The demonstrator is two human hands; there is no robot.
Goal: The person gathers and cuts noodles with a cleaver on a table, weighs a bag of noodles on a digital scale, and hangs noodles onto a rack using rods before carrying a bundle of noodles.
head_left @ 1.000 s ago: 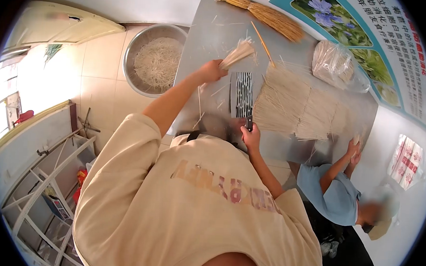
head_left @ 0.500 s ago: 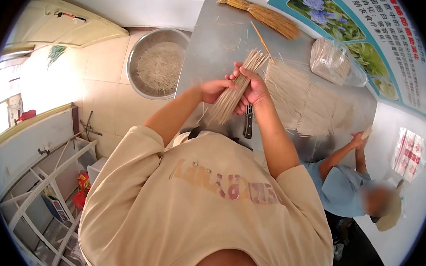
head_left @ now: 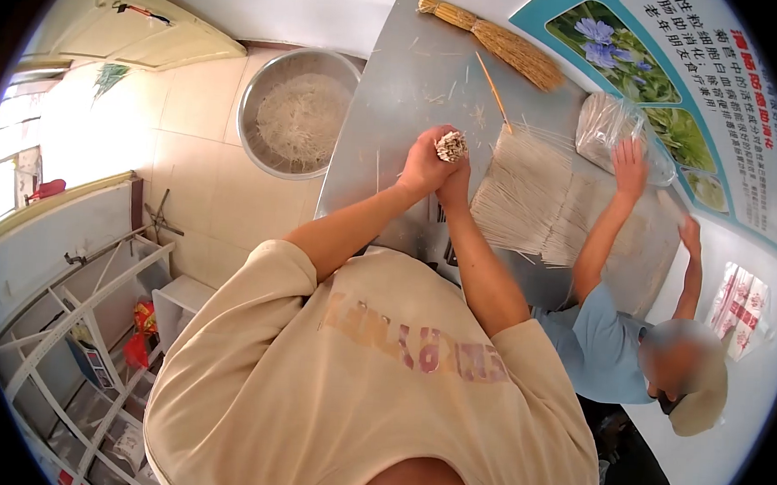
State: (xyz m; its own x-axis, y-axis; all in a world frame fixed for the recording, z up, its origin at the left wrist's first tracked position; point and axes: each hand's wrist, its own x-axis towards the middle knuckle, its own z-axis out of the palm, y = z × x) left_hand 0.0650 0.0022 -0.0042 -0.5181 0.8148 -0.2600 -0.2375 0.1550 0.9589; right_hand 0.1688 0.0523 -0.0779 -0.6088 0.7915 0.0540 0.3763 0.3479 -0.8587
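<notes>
Left hand (head_left: pixel 424 165) and right hand (head_left: pixel 455 184), closed together around a bundle of strands (head_left: pixel 451 147); basin (head_left: pixel 253 112) at nine o'clock, broom (head_left: pixel 514 52) at one.

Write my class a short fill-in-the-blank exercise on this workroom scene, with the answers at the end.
The left hand grips the bundle together with the ____ hand. Seen from above, the metal basin is ____ in shape. The thin stick near the broom is ____ in colour. The co-worker's shirt is light ____.

right; round; orange; blue
</notes>
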